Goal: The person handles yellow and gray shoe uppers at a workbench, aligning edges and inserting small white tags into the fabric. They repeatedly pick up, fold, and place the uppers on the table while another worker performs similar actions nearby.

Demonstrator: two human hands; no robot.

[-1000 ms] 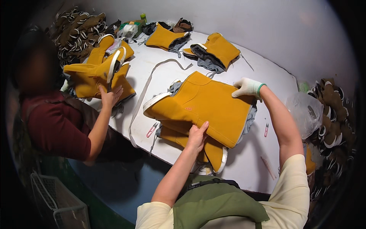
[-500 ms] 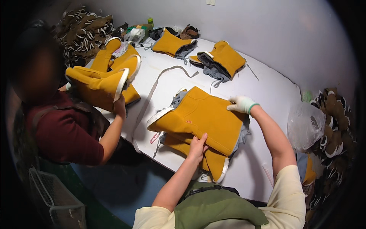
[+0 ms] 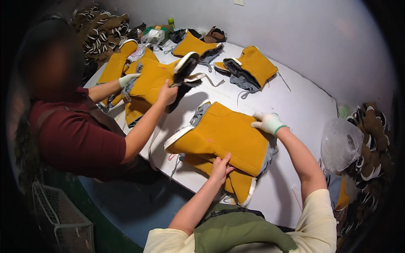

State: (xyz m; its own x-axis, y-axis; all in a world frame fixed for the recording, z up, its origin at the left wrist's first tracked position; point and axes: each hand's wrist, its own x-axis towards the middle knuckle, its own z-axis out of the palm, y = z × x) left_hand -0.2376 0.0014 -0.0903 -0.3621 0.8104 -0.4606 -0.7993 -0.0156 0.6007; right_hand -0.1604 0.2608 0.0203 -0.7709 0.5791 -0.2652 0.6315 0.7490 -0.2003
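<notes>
A mustard-yellow boot upper [image 3: 228, 135] with white edging and grey lining lies on its side in front of me. My bare left hand [image 3: 220, 169] grips its near edge, thumb on top and fingers underneath. In a white knit glove with a green cuff, my right hand [image 3: 268, 123] is closed on its far right corner; the fingertips are partly hidden. Beneath it is another yellow boot upper [image 3: 242, 185], mostly covered. To the left, a co-worker in a dark red shirt holds a yellow boot upper [image 3: 152, 80] in both hands above the white table [image 3: 287, 168].
Two yellow boot uppers [image 3: 249, 67] [image 3: 196, 45] lie at the back. More yellow pieces [image 3: 114, 69] sit by the co-worker. Brown pieces with white edges are heaped at far left [image 3: 101, 31] and right [image 3: 371, 143], near a clear plastic bag [image 3: 341, 143]. A wire basket [image 3: 63, 215] stands lower left.
The co-worker has swung their boot upper round to the right, and its dark opening and white edge now face right. My hands and boot upper have hardly moved.
</notes>
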